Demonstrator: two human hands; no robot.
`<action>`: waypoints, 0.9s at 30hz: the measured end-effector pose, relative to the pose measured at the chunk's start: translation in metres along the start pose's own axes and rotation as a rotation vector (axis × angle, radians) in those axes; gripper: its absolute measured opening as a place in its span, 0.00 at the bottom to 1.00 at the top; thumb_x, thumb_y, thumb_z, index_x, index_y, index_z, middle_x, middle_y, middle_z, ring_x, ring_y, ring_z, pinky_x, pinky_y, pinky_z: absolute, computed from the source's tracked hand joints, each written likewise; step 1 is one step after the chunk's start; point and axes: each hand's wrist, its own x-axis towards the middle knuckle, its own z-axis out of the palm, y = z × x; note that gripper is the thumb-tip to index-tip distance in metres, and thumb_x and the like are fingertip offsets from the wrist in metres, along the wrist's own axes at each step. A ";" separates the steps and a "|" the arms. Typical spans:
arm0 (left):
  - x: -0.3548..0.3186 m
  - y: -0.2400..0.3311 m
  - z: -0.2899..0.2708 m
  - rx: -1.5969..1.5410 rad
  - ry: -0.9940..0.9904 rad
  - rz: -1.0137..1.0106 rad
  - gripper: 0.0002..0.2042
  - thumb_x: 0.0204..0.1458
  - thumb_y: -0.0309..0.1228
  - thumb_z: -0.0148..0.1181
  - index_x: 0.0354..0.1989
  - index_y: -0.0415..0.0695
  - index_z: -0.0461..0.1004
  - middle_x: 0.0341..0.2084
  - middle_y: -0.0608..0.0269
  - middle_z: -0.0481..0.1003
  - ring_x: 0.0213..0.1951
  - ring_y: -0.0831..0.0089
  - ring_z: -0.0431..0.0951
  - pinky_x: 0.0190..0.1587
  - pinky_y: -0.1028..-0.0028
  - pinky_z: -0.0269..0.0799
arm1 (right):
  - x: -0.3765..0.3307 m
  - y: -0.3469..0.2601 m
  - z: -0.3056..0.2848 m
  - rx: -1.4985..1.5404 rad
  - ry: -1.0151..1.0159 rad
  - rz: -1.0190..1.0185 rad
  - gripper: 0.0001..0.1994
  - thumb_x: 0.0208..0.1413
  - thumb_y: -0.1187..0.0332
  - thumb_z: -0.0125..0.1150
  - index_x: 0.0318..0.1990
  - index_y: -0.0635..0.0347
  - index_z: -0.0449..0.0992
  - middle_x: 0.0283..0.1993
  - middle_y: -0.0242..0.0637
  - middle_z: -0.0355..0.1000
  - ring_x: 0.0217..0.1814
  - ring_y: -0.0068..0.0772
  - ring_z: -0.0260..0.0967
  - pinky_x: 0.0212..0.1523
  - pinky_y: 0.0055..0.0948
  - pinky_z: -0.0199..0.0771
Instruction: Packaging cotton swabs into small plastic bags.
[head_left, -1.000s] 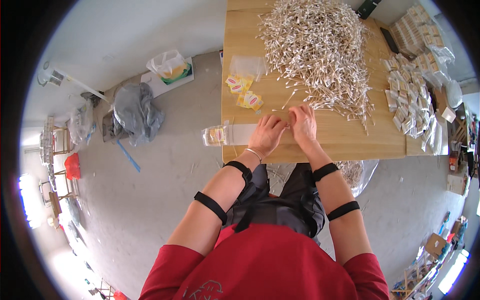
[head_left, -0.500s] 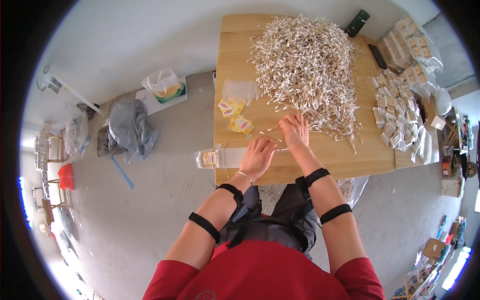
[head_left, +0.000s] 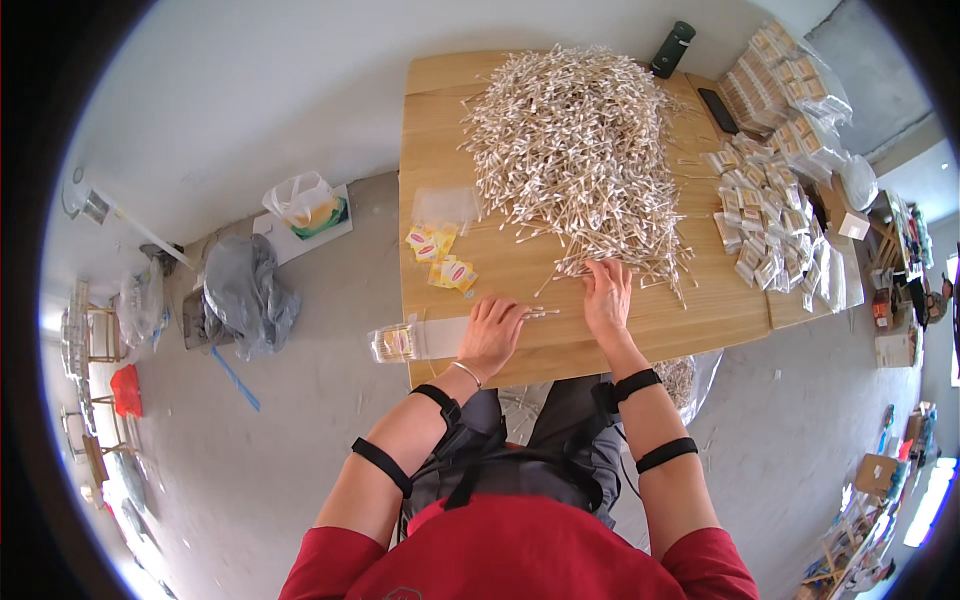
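A large heap of cotton swabs point(head_left: 575, 140) with white tips and wooden sticks covers the middle of the wooden table point(head_left: 720, 300). Near the front edge, my left hand point(head_left: 490, 333) is closed around a few swabs, whose tips stick out to the right. My right hand point(head_left: 607, 302) is at the heap's near edge, its fingers drawn together on some swabs. Left of my left hand lies a clear plastic packet point(head_left: 393, 344) filled with swabs. A pale flat strip point(head_left: 440, 338) runs from it towards my left wrist.
Yellow-and-white cards point(head_left: 441, 262) and clear bags point(head_left: 445, 207) lie at the table's left. Filled packets point(head_left: 765, 215) are piled at the right, near a black phone point(head_left: 717, 111) and a dark green bottle point(head_left: 673, 50). A grey plastic bag point(head_left: 250, 300) lies on the floor.
My right hand has moved away from my left hand to the heap's near edge. My left hand keeps its swabs. The whole view has shifted slightly.
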 end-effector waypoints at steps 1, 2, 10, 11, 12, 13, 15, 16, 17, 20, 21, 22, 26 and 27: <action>0.001 0.001 0.001 0.003 0.003 0.006 0.12 0.51 0.30 0.58 0.45 0.46 0.72 0.40 0.61 0.71 0.49 0.59 0.68 0.54 0.61 0.63 | 0.002 0.001 0.001 -0.001 0.007 0.006 0.13 0.48 0.74 0.62 0.43 0.51 0.76 0.46 0.34 0.66 0.52 0.43 0.61 0.51 0.42 0.63; 0.004 0.004 0.002 0.003 0.001 0.015 0.12 0.51 0.30 0.58 0.45 0.46 0.72 0.40 0.61 0.71 0.49 0.59 0.68 0.54 0.61 0.63 | 0.004 0.000 0.004 0.011 -0.036 -0.024 0.11 0.48 0.73 0.62 0.41 0.51 0.76 0.44 0.34 0.67 0.51 0.43 0.61 0.51 0.42 0.64; 0.046 0.009 0.014 -0.128 0.091 -0.210 0.19 0.45 0.23 0.61 0.49 0.43 0.70 0.41 0.53 0.71 0.46 0.51 0.69 0.51 0.60 0.64 | -0.005 -0.030 0.017 0.253 -0.040 -0.166 0.06 0.50 0.71 0.59 0.36 0.52 0.78 0.41 0.35 0.67 0.48 0.44 0.63 0.49 0.41 0.65; 0.050 0.008 0.013 -0.126 0.087 -0.209 0.19 0.45 0.23 0.61 0.49 0.43 0.70 0.41 0.53 0.71 0.46 0.51 0.69 0.51 0.60 0.64 | -0.005 -0.026 0.016 0.263 0.028 -0.156 0.08 0.50 0.72 0.58 0.37 0.53 0.78 0.41 0.36 0.67 0.48 0.45 0.62 0.49 0.41 0.65; 0.054 0.008 0.013 -0.110 0.066 -0.209 0.18 0.45 0.22 0.61 0.47 0.43 0.71 0.41 0.54 0.71 0.45 0.52 0.69 0.51 0.60 0.64 | -0.005 -0.019 0.013 0.265 0.028 -0.152 0.08 0.50 0.72 0.58 0.37 0.53 0.78 0.41 0.36 0.67 0.48 0.45 0.62 0.49 0.41 0.65; 0.057 0.006 0.013 -0.094 0.045 -0.209 0.17 0.44 0.21 0.62 0.46 0.44 0.72 0.41 0.56 0.72 0.45 0.52 0.69 0.51 0.60 0.65 | -0.004 -0.011 0.010 0.197 0.008 -0.134 0.08 0.50 0.72 0.58 0.38 0.53 0.78 0.42 0.36 0.67 0.48 0.45 0.62 0.49 0.41 0.65; 0.061 0.003 0.014 -0.124 0.022 -0.209 0.14 0.44 0.22 0.62 0.42 0.44 0.74 0.39 0.57 0.72 0.44 0.53 0.69 0.50 0.60 0.65 | -0.003 0.005 0.004 0.130 -0.011 -0.112 0.08 0.50 0.72 0.58 0.39 0.53 0.79 0.42 0.37 0.66 0.48 0.45 0.62 0.49 0.41 0.64; 0.062 0.002 0.016 -0.157 0.002 -0.212 0.11 0.44 0.22 0.62 0.39 0.44 0.75 0.37 0.58 0.72 0.43 0.54 0.69 0.49 0.60 0.65 | -0.003 0.012 0.001 0.122 0.001 -0.085 0.08 0.50 0.72 0.58 0.38 0.53 0.78 0.43 0.36 0.66 0.49 0.44 0.62 0.49 0.40 0.64; 0.062 0.000 0.018 -0.157 0.000 -0.210 0.11 0.44 0.22 0.62 0.39 0.44 0.75 0.37 0.58 0.72 0.43 0.54 0.69 0.49 0.60 0.65 | -0.003 0.019 -0.001 0.114 0.014 -0.057 0.08 0.50 0.72 0.58 0.38 0.53 0.78 0.44 0.36 0.66 0.49 0.44 0.62 0.49 0.40 0.64; 0.060 -0.007 0.021 -0.188 0.025 -0.185 0.06 0.44 0.22 0.62 0.31 0.43 0.76 0.33 0.60 0.73 0.41 0.56 0.70 0.46 0.61 0.67 | -0.001 0.017 -0.006 0.048 0.050 -0.032 0.10 0.50 0.71 0.59 0.41 0.51 0.78 0.46 0.35 0.66 0.51 0.43 0.61 0.50 0.40 0.64; 0.058 -0.010 0.021 -0.199 0.042 -0.171 0.05 0.45 0.22 0.62 0.31 0.43 0.76 0.32 0.59 0.72 0.40 0.56 0.70 0.45 0.62 0.67 | 0.000 0.012 -0.007 -0.007 0.073 -0.070 0.11 0.49 0.71 0.60 0.42 0.50 0.78 0.47 0.35 0.67 0.52 0.43 0.62 0.50 0.41 0.64; 0.056 -0.010 0.021 -0.214 0.057 -0.155 0.04 0.45 0.22 0.62 0.30 0.42 0.76 0.31 0.58 0.72 0.39 0.56 0.70 0.44 0.62 0.68 | 0.002 0.005 -0.009 0.036 0.045 -0.184 0.13 0.49 0.72 0.59 0.44 0.50 0.77 0.50 0.34 0.67 0.54 0.43 0.61 0.51 0.41 0.64; 0.050 -0.012 0.014 -0.211 0.050 -0.142 0.04 0.44 0.21 0.61 0.29 0.42 0.75 0.31 0.57 0.72 0.39 0.56 0.71 0.43 0.63 0.69 | 0.001 -0.014 0.004 0.094 -0.140 -0.342 0.13 0.50 0.73 0.58 0.44 0.50 0.77 0.53 0.33 0.66 0.55 0.42 0.61 0.53 0.42 0.63; 0.048 -0.013 0.012 -0.208 0.018 -0.159 0.05 0.43 0.21 0.59 0.29 0.42 0.75 0.31 0.56 0.72 0.39 0.55 0.70 0.44 0.62 0.68 | 0.000 -0.011 0.005 0.094 -0.138 -0.342 0.13 0.50 0.73 0.58 0.44 0.50 0.77 0.53 0.33 0.66 0.55 0.42 0.61 0.53 0.42 0.63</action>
